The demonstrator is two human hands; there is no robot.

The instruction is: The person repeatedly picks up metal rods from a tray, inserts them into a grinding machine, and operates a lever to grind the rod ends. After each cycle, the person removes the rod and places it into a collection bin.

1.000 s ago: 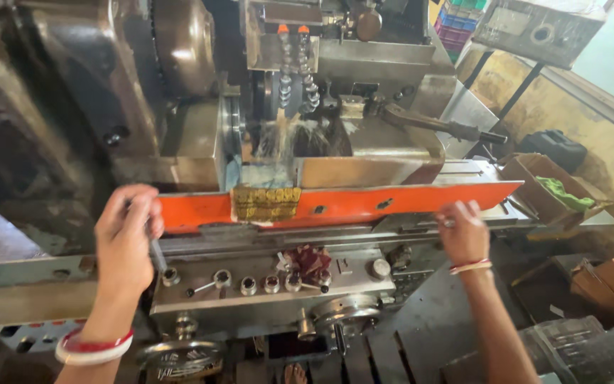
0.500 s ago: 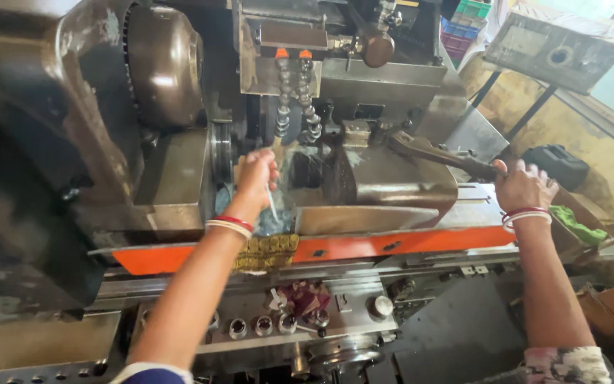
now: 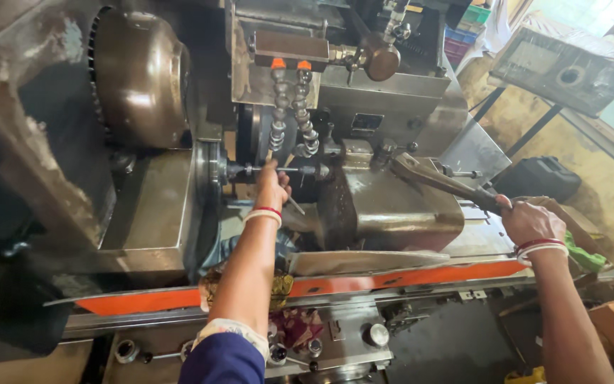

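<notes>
Large grey steel grinding machine (image 3: 143, 213) fills view; orange guard strip (image 3: 406, 277) runs along front. Long dark metal lever (image 3: 442, 181): right hand (image 3: 531, 222) clenched round its end, good leverage. Thin steel rod (image 3: 271, 171) sits between centres under segmented coolant hoses (image 3: 289, 114); left hand (image 3: 273, 186) grasps rod, steadying it.
</notes>
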